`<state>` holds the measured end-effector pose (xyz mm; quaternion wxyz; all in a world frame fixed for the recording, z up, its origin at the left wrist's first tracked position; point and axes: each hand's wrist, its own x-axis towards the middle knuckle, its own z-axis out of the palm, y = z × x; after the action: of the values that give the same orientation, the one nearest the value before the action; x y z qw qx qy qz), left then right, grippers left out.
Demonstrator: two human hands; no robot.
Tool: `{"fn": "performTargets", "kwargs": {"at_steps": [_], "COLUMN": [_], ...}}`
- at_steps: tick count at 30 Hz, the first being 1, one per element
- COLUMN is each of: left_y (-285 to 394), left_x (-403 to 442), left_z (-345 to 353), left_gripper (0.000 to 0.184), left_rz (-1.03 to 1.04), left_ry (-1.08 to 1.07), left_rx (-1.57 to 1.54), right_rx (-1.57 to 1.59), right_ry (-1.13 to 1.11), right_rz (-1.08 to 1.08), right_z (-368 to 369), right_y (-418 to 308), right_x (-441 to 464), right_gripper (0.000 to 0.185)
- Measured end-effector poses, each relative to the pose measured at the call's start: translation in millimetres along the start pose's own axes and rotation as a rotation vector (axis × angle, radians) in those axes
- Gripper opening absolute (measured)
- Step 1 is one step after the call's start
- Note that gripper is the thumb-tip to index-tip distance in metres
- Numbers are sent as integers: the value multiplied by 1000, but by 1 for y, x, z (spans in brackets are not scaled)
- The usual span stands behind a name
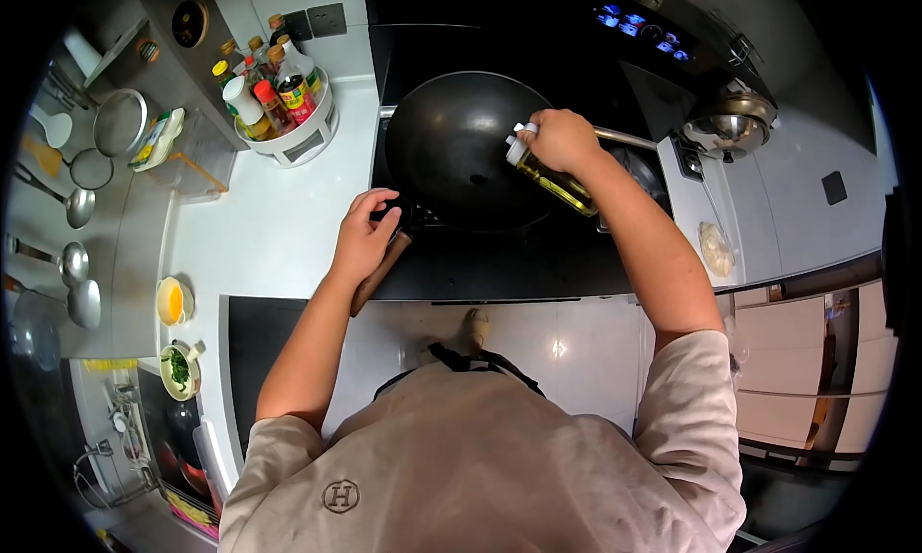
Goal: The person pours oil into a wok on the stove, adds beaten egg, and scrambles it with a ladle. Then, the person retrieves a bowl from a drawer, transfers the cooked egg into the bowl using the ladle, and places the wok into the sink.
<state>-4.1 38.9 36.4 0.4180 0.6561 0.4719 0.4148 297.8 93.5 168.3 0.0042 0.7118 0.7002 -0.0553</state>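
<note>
A large dark wok sits on the black cooktop, its wooden handle pointing toward me at the lower left. My right hand is wrapped round a clear oil bottle with a white top. The bottle is tilted, its spout end over the wok's right side and yellow-green oil visible inside. My left hand is beside the wok's lower left edge, next to a small round black object. Its fingers are curled and partly apart, and whether they grip that object is unclear.
On the left counter are a white rack of seasoning bottles, a bowl of yellow egg and a bowl of chopped greens. Utensils hang at far left. A steel pot stands at right.
</note>
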Motion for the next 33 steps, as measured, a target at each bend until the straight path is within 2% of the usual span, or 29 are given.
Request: {"fn": "performTargets", "kwargs": {"at_steps": [14, 20, 25, 27, 29, 31, 33], "left_y": [3, 7, 12, 14, 17, 19, 25], "left_x": [4, 11, 16, 19, 19, 23, 23], "left_z": [5, 10, 13, 16, 18, 20, 20], "left_gripper": [23, 23, 23, 22, 22, 22, 21], "left_rz": [9, 5, 15, 25, 34, 57, 60], "left_ry": [74, 66, 54, 57, 50, 40, 39], "left_rx": [-3, 3, -7, -23, -25, -15, -32], "right_rx": [-44, 210, 626, 689, 644, 606, 681], "right_ry": [-47, 61, 190, 254, 158, 284, 296], "right_rz": [-37, 22, 58, 72, 59, 38, 48], "right_z": [3, -6, -19, -22, -15, -8, -1], "right_y": [-4, 13, 40, 37, 40, 41, 43], "right_x": [19, 19, 16, 7, 7, 1, -5], "right_gripper": [38, 36, 35, 34, 34, 35, 35]}}
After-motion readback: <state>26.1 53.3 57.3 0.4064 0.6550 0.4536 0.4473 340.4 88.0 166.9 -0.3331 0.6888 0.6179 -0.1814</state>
